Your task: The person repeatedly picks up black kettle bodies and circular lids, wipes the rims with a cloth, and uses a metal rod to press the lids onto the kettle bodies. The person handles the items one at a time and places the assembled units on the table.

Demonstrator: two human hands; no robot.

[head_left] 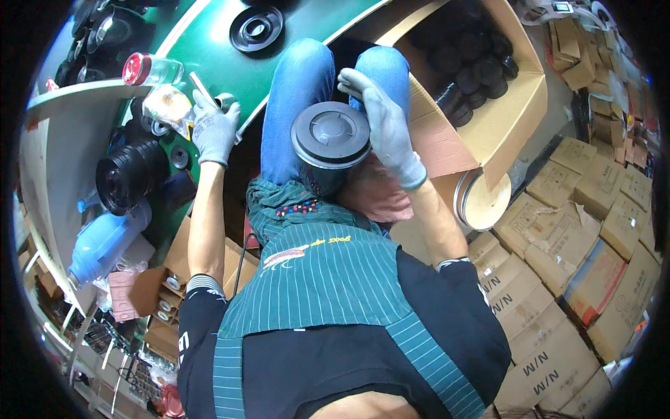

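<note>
My left hand [215, 133], in a grey glove, is closed around a slim light-coloured tool [201, 86] with a rounded grey-green piece beside it. Its exact kind is unclear. Between my thighs stands a black cylinder [331, 134] with a wide round top and a raised centre. My right hand [388, 133], also gloved, lies flat along the cylinder's right side, fingers stretched out and pointing away from me. Whether the palm presses on the rim is hard to see. The cylinder's lower part is hidden by its top and my apron.
A green table [202, 42] holds a black round part [257, 29], a red-lidded clear jar [150, 70] and stacked black rings [129, 174]. On the right, an open cardboard box [520, 105] contains several black round parts [481, 73]. Closed cartons [551, 230] cover the floor behind it.
</note>
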